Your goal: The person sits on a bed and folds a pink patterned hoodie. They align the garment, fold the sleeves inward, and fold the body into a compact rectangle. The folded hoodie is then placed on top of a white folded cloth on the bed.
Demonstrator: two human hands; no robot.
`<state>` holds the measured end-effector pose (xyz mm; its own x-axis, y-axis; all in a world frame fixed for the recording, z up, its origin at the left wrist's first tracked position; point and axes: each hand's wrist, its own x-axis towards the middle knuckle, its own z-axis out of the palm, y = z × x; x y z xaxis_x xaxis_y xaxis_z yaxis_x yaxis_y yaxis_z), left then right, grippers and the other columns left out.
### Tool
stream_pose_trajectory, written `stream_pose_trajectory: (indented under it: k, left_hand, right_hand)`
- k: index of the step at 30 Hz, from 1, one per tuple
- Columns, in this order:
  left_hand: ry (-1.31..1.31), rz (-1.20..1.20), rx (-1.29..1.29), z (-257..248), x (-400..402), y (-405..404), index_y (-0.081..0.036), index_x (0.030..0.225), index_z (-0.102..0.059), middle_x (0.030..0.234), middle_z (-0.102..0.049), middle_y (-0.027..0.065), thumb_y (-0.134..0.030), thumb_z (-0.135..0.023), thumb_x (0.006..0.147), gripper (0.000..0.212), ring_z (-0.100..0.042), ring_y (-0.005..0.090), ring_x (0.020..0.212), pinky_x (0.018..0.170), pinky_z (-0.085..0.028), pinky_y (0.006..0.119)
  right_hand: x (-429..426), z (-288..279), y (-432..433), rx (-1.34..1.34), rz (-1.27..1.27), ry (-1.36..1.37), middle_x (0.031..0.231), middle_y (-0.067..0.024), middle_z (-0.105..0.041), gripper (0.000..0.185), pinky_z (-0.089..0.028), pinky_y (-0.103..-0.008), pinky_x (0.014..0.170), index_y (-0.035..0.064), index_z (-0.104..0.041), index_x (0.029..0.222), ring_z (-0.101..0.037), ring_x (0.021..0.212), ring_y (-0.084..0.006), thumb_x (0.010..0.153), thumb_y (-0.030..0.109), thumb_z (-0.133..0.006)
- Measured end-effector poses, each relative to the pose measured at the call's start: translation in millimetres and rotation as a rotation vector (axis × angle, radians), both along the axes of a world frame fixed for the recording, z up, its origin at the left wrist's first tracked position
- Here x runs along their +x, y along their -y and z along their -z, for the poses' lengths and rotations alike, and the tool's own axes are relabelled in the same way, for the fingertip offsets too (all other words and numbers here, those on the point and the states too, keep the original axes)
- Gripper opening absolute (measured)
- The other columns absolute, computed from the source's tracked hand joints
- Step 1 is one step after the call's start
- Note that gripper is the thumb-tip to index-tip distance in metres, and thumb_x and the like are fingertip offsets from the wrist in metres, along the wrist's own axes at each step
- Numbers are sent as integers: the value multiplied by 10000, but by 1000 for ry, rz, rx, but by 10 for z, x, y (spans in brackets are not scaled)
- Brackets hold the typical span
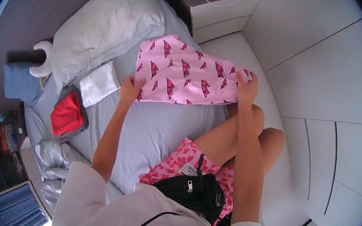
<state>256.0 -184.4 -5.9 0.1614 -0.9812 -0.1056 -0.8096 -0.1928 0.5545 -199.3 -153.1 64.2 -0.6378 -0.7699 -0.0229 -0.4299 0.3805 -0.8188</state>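
Note:
A pink cloth garment with a red and black printed pattern [185, 74] lies spread over the grey bedsheet in front of me. At its left lower corner, my left hand [131, 90] grips the edge between thumb and fingers. My right hand [248, 86] holds the narrower right end, near my knee. The fabric between the two hands looks fairly flat. To the left of my left hand lies a folded white satiny cloth [100, 83], with a folded red cloth [67, 115] on dark grey fabric beyond it.
A large pale pillow [110, 23] lies at the upper left, beside a white curved cushion [43, 59] and blue cloth [22, 82]. Crumpled silvery fabric [57, 157] is at the lower left. White cabinets [334, 81] stand at the right. My bent legs and a black bag [191, 194] are close below.

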Motion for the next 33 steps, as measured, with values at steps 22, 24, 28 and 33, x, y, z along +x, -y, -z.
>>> stream_pose_trajectory:
  k: [22, 24, 28, 33]
  left_hand:
    - [-567, -500, 28, -442, -692, -1677, -14, 1000, -569, 659, -620, 65, -280, -582, 1017, 267, -538, 111, 549, 510, -428, 318]
    - [-535, -461, -66, -517, -706, -1643, -27, 1040, -579, 644, -614, 76, -254, -605, 991, 234, -577, 158, 553, 532, -460, 347]
    - [-114, -232, -440, -825, -803, -1367, -50, 1067, -602, 859, -667, 117, -173, -673, 903, 217, -647, 254, 820, 738, -501, 403]
    - [49, 446, -534, -1077, -1647, -760, -85, 1207, -621, 1231, -595, 144, -160, -723, 794, 431, -552, 336, 1169, 978, -440, 461]
  right_hand:
    - [-200, -50, 245, 248, -239, -270, 1208, -231, -650, 618, -477, -479, 981, 21, -562, 1333, -611, 1129, -429, 879, 431, -646]
    - [-202, -194, 288, 267, -257, -308, 1234, -228, -644, 611, -480, -484, 976, 28, -548, 1351, -609, 1141, -432, 901, 436, -619]
    - [-331, -337, 365, 244, -288, -383, 1238, -242, -645, 619, -479, -508, 968, 53, -505, 1399, -608, 1152, -439, 932, 451, -585]
    - [-391, -731, 503, 270, -351, -591, 1216, -228, -656, 537, -518, -526, 874, 105, -522, 1369, -655, 1059, -426, 952, 440, -571]
